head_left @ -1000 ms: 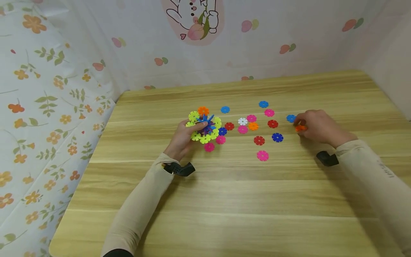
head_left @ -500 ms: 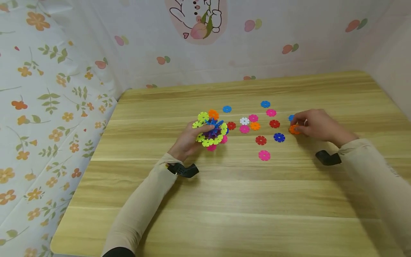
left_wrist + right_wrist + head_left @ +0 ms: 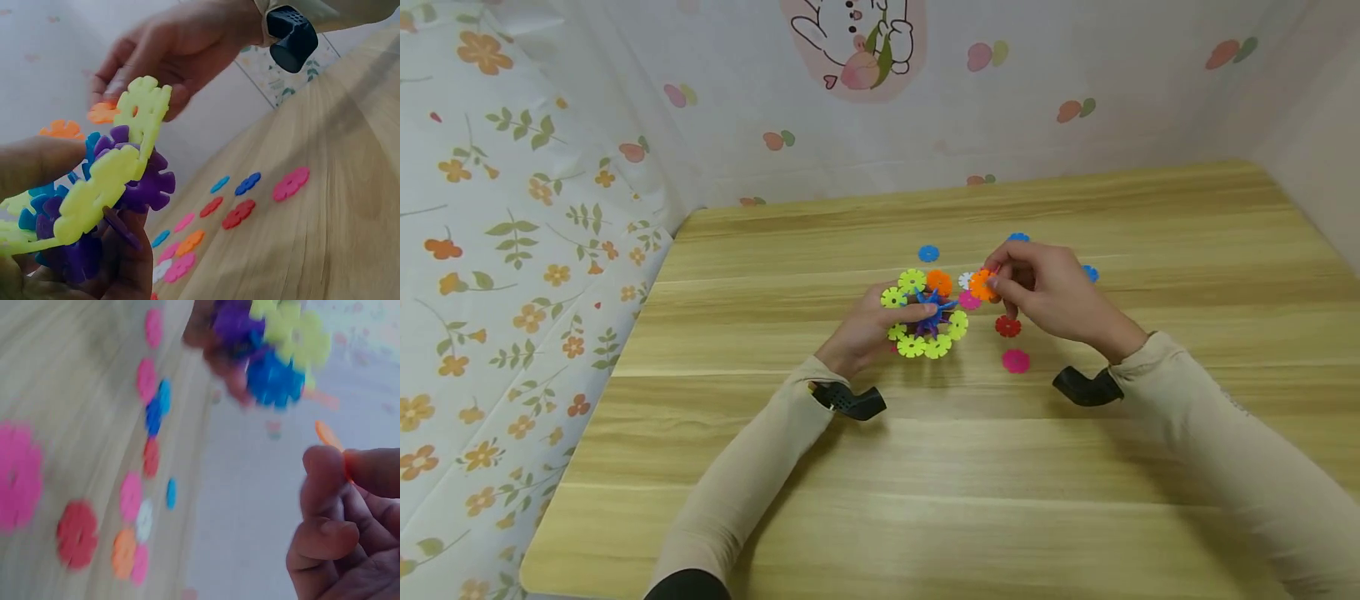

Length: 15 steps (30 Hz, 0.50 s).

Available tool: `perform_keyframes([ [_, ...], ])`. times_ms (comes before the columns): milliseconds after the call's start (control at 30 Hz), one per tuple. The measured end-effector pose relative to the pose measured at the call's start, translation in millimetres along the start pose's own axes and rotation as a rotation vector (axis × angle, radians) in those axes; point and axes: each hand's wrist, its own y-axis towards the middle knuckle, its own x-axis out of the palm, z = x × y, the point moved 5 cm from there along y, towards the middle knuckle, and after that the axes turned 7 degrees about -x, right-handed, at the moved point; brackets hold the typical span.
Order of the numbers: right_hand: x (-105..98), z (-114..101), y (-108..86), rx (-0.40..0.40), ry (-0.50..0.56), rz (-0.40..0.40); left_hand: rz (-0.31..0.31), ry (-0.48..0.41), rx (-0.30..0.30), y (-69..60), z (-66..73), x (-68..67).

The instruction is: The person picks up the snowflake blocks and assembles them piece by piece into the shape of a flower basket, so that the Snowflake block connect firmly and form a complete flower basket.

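Note:
In the head view my left hand holds a cluster of interlocking plastic snowflake discs, its thumb across the middle. Yellow-green discs form a ring around a blue and purple centre, with one orange disc in the ring at the back. Just right of the cluster, my right hand pinches a loose orange snowflake disc between thumb and finger. The right wrist view shows that pinched orange disc apart from the cluster's blue disc. Part of the centre is hidden by the left thumb.
Loose snowflake discs lie flat on the wooden table: a red disc, a pink disc, a blue disc and several more. The right hand covers some of them. A patterned cloth hangs behind the table.
My right hand has lifted the orange disc off the table's right side and carried it left toward the cluster. The left hand with the cluster has shifted somewhat to the right.

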Motion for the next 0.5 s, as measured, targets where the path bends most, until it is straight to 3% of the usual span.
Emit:
perform_keyframes([
  [233, 14, -12, 2.7, -0.018, 0.019, -0.002, -0.004, 0.017, 0.02, 2.8, 0.5, 8.1],
  [500, 20, -15, 2.7, -0.087, -0.096, 0.053, 0.062, 0.092, 0.058, 3.8, 0.4, 11.7],
])
